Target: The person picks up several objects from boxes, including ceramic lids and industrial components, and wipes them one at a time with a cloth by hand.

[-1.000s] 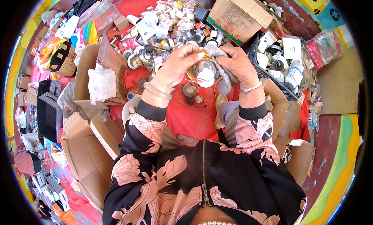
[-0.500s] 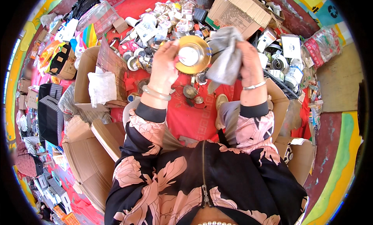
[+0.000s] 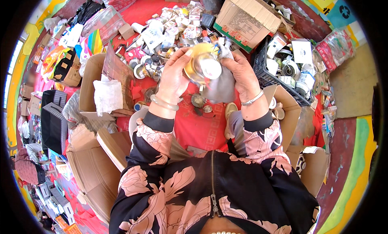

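Note:
In front of me my left hand [image 3: 173, 74] grips the edge of a round gold light fitting [image 3: 197, 66] with a white centre. The fitting is smeared by motion. My right hand [image 3: 243, 75] is closed on a grey cloth [image 3: 222, 88], which hangs down against the fitting's right side. Both are held above the red floor covering [image 3: 198, 131], between my knees. The fingertips of my right hand are partly hidden by the cloth.
A heap of small white parts [image 3: 182, 22] lies ahead. On the right stand a black crate [image 3: 264, 70] full of fittings and a closed carton [image 3: 246, 20]. Open cardboard boxes [image 3: 91, 165] flank me. A white cloth [image 3: 108, 96] drapes over one at left.
My right hand has moved left, bringing the grey cloth from beside the light fitting up against it. The fitting has tilted, and its white centre has shifted right.

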Available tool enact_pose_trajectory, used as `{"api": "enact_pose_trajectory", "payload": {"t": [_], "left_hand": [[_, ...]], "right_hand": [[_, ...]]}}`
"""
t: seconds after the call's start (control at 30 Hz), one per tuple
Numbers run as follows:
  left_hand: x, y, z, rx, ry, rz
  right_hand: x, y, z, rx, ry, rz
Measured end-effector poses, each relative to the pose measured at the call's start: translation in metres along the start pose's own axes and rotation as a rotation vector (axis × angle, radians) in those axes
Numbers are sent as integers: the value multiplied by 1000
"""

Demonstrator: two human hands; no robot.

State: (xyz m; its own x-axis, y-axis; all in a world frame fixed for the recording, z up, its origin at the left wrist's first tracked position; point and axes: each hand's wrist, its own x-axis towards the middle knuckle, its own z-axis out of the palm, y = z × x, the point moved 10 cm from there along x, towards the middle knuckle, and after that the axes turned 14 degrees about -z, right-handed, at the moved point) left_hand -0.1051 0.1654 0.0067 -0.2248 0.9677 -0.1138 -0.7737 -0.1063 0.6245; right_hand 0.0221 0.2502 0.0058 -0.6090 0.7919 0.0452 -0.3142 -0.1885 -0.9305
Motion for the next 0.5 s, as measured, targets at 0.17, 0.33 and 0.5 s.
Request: {"api": "enact_pose_trajectory", "payload": {"t": [0.17, 0.33, 0.5], "left_hand": [[-1, -9, 10, 88, 38, -24], [0, -11, 12, 387, 67, -32], [-1, -14, 15, 589, 58, -46]], "right_hand": [[-4, -16, 10, -236, -138, -110], [-8, -19, 17, -226, -173, -134], [-8, -16, 14, -302, -204, -142]]}}
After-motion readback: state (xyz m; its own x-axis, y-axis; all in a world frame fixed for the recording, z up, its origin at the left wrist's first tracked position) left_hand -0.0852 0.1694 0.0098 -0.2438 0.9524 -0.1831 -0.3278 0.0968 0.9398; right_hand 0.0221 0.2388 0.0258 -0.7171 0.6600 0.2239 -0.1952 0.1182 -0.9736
